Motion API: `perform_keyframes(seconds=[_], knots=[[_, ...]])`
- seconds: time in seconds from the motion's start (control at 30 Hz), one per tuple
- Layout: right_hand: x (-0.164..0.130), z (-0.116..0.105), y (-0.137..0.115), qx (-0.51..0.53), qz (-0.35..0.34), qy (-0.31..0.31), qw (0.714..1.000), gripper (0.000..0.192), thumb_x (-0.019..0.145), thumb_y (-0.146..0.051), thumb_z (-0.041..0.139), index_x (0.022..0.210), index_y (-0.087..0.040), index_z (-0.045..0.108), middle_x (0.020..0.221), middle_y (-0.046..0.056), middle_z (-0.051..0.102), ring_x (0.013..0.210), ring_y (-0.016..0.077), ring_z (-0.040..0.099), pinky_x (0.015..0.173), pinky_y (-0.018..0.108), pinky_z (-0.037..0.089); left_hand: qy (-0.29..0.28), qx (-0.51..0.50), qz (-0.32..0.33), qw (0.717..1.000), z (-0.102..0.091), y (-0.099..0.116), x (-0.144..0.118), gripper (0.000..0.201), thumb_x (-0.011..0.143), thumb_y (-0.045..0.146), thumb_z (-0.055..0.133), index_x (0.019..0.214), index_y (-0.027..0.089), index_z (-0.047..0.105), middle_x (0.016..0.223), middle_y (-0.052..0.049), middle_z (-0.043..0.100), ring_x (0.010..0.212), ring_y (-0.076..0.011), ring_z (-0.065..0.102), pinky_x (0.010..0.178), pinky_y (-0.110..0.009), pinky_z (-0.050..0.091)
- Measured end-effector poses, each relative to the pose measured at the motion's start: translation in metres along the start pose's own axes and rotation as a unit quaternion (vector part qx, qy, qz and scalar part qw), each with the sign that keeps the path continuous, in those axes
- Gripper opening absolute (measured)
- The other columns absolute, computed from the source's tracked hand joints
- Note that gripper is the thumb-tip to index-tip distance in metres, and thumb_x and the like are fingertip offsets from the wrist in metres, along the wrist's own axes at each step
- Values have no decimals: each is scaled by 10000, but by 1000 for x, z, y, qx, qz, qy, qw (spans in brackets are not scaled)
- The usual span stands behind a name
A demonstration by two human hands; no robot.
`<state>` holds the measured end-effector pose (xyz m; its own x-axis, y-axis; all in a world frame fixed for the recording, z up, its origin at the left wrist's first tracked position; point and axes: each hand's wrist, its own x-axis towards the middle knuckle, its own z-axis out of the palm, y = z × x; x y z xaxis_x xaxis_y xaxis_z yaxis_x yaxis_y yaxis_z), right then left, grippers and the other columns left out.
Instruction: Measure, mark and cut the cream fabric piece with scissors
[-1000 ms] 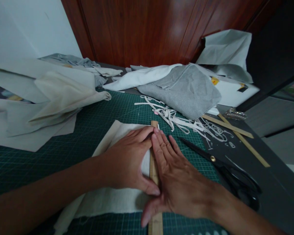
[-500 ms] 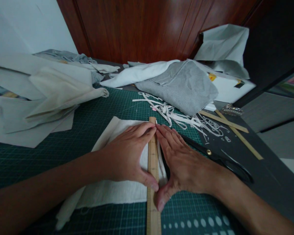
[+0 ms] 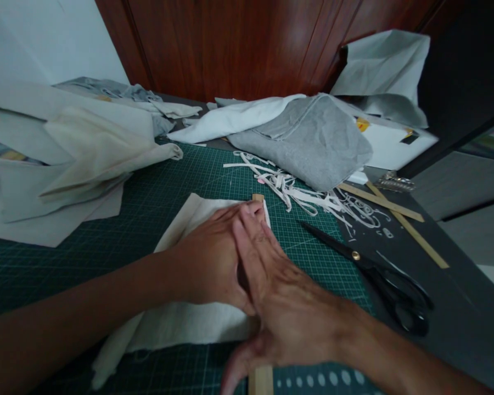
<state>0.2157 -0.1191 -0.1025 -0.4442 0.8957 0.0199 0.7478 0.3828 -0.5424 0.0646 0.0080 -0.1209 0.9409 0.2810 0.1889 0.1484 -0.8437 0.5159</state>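
My left hand lies flat on a piece of white cloth spread on the green cutting mat. My right hand lies flat over the wooden ruler that runs along the cloth's right edge, overlapping my left hand's fingers. Only the ruler's far tip and its near end show; the rest is hidden under my right hand. Neither hand grips anything.
Black scissors lie to the right of my hands. White fabric offcut strips lie beyond them, with two wooden sticks further right. Grey cloth and cream fabric are heaped at the back and left.
My right hand has slid left from beside the ruler and now lies on top of it, covering most of its length. My left hand has stayed on the cloth.
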Motion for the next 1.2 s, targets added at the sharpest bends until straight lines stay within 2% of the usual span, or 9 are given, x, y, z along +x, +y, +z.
perform_keyframes(seconds=[0.1, 0.2, 0.27, 0.47, 0.63, 0.8, 0.93, 1.2], knots=[[0, -3, 10, -4, 83, -13, 996, 1652, 617, -811, 827, 1649, -22, -192, 1731, 261, -213, 1585, 389, -235, 1296, 645, 77, -31, 35, -14, 999, -5, 4, 3, 1391, 505, 747, 840, 1615, 91, 318, 1725, -257, 210, 1605, -394, 214, 1302, -556, 189], [-3, -16, 15, -20, 124, -52, 991, 1729, 555, -826, 840, 1627, 23, -219, 1723, 281, -225, 1575, 380, -268, 1308, 611, 14, -48, 63, -24, 997, -6, 6, 4, 1436, 520, 801, 812, 1637, 84, 263, 1738, -252, 157, 1621, -380, 163, 1306, -546, 176], [-5, -23, 16, -28, 135, -67, 988, 1748, 526, -809, 861, 1632, 16, -212, 1735, 279, -191, 1585, 382, -242, 1315, 589, 1, -52, 73, -23, 996, -6, 6, 3, 1432, 560, 804, 785, 1651, 75, 213, 1743, -250, 117, 1629, -365, 134, 1306, -539, 170], [-9, -31, 21, -39, 140, -64, 987, 1710, 507, -777, 877, 1666, -12, -122, 1747, 295, -95, 1608, 414, -147, 1309, 608, -23, -77, 98, -37, 992, -8, 7, 2, 1387, 624, 773, 738, 1660, 60, 154, 1752, -228, 33, 1641, -326, 62, 1313, -497, 141], [-11, -33, 26, -50, 133, -65, 988, 1740, 486, -777, 882, 1660, -24, -160, 1750, 301, -52, 1609, 418, -141, 1301, 619, -28, -79, 107, -39, 990, -9, 9, 2, 1386, 628, 794, 720, 1655, 49, 163, 1748, -239, 37, 1641, -330, 64, 1310, -487, 136], [-12, -37, 27, -67, 127, -91, 985, 1778, 446, -786, 893, 1654, 16, -136, 1742, 311, -90, 1611, 421, -131, 1300, 598, -57, -81, 110, -47, 990, -9, 11, 2, 1397, 639, 818, 697, 1653, 32, 145, 1749, -238, 41, 1640, -336, 67, 1312, -486, 119], [-14, -41, 28, -75, 126, -107, 983, 1771, 435, -772, 908, 1662, 8, -104, 1748, 292, -87, 1611, 397, -150, 1308, 582, -18, -77, 113, -43, 990, -8, 11, 2, 1411, 638, 830, 697, 1655, 26, 140, 1752, -225, 37, 1636, -350, 89, 1312, -492, 121], [-19, -54, 35, -62, 116, -114, 985, 1513, 652, -675, 888, 1677, -13, -5, 1740, 272, -73, 1625, 355, -78, 1315, 551, 53, -72, 122, -37, 989, -9, 12, 1, 1400, 649, 843, 682, 1651, 16, 162, 1753, -218, 60, 1633, -343, 119, 1305, -480, 140]])
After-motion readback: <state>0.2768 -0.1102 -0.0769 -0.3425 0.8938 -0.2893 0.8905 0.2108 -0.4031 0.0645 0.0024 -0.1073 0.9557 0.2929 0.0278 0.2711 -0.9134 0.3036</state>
